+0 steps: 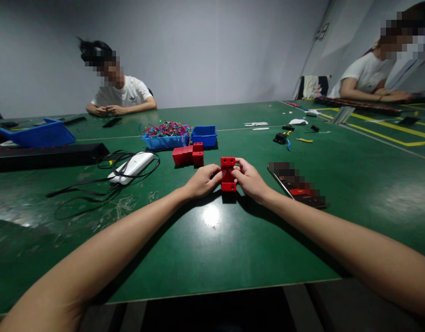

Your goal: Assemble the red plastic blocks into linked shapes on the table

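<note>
Okay, so far left there's a tilted blue tray [42, 133] behind a long black bar [49, 157], then a white power strip [133, 167] tangled in black cable [77, 190]. Next along, a blue bin [165, 143] heaped with coloured wires [170, 128], a few red blocks [184, 156] set side by side, and a second blue bin [204, 137] behind them.

Then the main bit: a red stack [228, 174] held upright near the middle of the green table [212, 249] (one piece or several, I honestly can't tell). For a steady hold I'd squeeze evenly from both sides and keep the fingers off the holes on its near face, so the edges stay easy to line up.

Pose-wise, the left hand [202, 180] comes in low from the left, thumb and fingers closed on that side. The right hand [250, 180] mirrors it, thumb at mid-height, a finger up near the top. Both forearms angle inward over the table edge.

Right of that lies a dark, flat device [298, 189], partly pixelated.
</note>
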`<state>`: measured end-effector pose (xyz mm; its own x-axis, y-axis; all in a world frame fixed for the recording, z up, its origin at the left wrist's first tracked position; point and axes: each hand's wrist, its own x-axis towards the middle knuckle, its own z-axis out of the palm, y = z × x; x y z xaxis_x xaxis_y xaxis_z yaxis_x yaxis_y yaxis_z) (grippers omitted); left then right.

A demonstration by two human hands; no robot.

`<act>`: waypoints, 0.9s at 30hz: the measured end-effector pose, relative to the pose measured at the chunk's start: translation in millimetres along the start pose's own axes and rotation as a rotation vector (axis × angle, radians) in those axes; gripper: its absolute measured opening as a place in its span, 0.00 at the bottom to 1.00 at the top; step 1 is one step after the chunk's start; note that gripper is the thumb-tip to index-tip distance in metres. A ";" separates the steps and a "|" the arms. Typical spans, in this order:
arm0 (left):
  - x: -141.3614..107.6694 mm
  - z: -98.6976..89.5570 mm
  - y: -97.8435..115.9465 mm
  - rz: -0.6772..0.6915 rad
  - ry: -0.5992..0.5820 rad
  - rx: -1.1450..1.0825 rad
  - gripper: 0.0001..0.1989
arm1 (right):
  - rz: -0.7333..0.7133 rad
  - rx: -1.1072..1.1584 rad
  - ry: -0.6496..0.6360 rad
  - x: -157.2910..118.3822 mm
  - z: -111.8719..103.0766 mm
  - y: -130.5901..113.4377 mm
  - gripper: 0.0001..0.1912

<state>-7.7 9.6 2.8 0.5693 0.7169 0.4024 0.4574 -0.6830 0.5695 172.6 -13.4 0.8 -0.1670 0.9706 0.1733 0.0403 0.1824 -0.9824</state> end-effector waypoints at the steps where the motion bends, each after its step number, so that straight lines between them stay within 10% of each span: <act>1: 0.1 0.0 0.1 -0.008 -0.003 -0.003 0.19 | 0.000 -0.010 -0.003 -0.2 -0.1 0.0 0.22; 27: 5.5 -8.1 -7.8 -0.158 -0.049 -0.438 0.23 | -0.113 -0.213 -0.022 0.7 -3.7 3.5 0.28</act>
<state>-13.7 20.0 6.4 0.5525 0.7926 0.2577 0.2156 -0.4346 0.8744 176.3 -11.5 -2.3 -0.2035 0.9390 0.2771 0.2264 0.3205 -0.9198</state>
